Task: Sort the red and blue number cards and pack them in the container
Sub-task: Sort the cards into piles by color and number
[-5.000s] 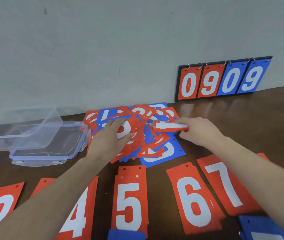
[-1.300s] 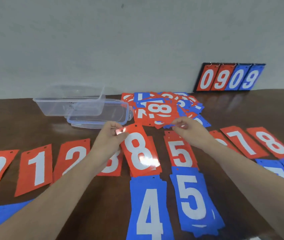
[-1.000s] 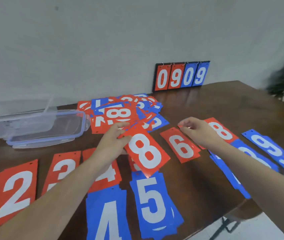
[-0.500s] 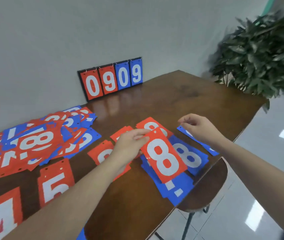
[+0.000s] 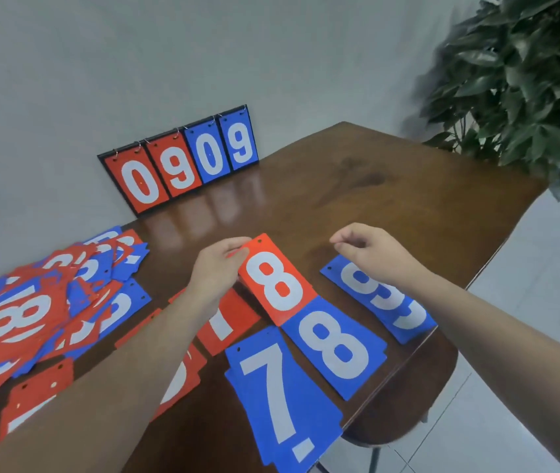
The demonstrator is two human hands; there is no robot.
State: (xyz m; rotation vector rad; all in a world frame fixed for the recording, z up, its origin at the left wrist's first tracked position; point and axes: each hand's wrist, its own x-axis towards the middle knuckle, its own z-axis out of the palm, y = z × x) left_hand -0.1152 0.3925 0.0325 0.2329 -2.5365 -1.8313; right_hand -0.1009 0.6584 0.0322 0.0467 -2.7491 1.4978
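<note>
Your left hand (image 5: 217, 268) pinches the red 8 card (image 5: 277, 279) at its top left corner, fingers (image 5: 237, 245) curled over the edge near the punched hole. The card sits tilted over the worktop (image 5: 391, 199), its lower end overlapping the blue 8 card (image 5: 336, 349); whether it lies flat yet I cannot tell. Your right hand (image 5: 374, 254) hovers just above the blue 9 card (image 5: 384, 302), its fingers loosely curled and holding nothing.

The card looks thin, light and fairly stiff, with a smooth glossy face, so it will probably slide easily on the polished wood and on other cards. Hold it by an edge or corner rather than the flat face; once it lies flat, you will likely need to lift a corner with a fingertip or slide it to the worktop's edge.

Further out lie the blue 7 card (image 5: 282, 401), more red cards under your left forearm, and the unsorted pile (image 5: 39, 308) at far left. A scoreboard (image 5: 183, 158) leans against the wall. The container is out of view, so packing looks some way off.
</note>
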